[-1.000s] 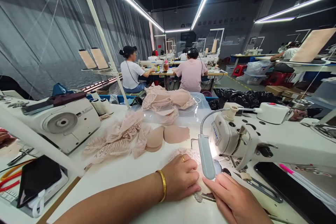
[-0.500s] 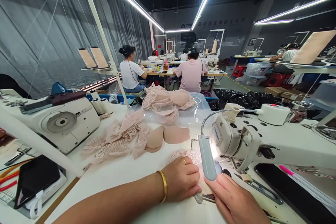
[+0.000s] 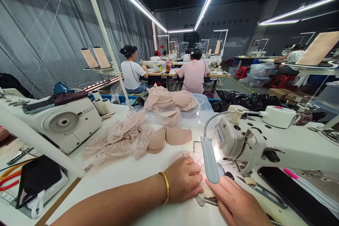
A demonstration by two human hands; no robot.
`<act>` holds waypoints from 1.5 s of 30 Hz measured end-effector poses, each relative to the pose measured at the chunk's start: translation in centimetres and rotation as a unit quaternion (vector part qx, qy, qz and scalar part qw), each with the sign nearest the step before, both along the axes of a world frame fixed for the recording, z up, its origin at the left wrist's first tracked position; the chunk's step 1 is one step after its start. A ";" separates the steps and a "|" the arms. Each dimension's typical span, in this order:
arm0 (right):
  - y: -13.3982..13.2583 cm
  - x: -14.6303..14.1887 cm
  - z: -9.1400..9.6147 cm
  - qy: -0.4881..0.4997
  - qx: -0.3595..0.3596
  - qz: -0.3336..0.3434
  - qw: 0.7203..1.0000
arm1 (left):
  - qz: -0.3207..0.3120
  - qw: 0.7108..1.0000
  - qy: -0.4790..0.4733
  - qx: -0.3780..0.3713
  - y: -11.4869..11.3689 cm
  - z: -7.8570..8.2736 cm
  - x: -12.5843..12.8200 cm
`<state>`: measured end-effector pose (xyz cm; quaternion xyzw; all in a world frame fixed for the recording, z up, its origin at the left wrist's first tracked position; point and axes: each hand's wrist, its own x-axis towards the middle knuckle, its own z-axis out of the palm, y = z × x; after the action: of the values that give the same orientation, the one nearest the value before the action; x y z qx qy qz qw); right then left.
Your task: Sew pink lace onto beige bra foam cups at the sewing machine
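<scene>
Head view: at the lower centre of the frame, the person's left hand (image 3: 184, 180) lies with fingers bent and drawn together over a pale pink lace piece (image 3: 186, 155), a gold bangle (image 3: 166, 188) round the wrist. Just to its right, the right hand (image 3: 237, 197) reaches in from the lower edge, fingers close together and fairly straight, tips at the same cloth; whether either hand pinches it or only presses it, one cannot tell. The lace piece lies on the white sewing table (image 3: 143, 169), partly hidden by the hands and by a grey gooseneck lamp (image 3: 211, 162) beside the JUKI sewing machine (image 3: 230, 137) at right of centre. Beige moulded cups (image 3: 178, 136) rest beyond the left hand, near a heap of lace (image 3: 119, 137) at centre left. A black smartphone (image 3: 291, 187) lies at lower right
</scene>
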<state>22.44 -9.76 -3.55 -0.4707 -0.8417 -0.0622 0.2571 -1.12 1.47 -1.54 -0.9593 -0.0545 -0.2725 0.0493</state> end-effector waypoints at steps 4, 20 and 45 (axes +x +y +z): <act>0.0 0.0 0.0 -0.001 -0.006 -0.003 1.000 | -0.030 0.999 -0.023 0.005 0.0 0.0 0.2; 0.2 0.2 -0.8 -0.051 -0.003 -0.008 0.999 | -0.014 0.999 0.006 0.049 -0.2 0.7 0.2; 0.4 1.6 -1.7 -0.070 0.024 -0.074 0.994 | -0.094 0.994 0.056 -0.001 3.9 0.4 4.3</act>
<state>24.02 -9.36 -5.20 -0.5200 -0.8188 -0.1340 0.2030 3.16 5.36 -1.15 -0.9740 0.0388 -0.2218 0.0251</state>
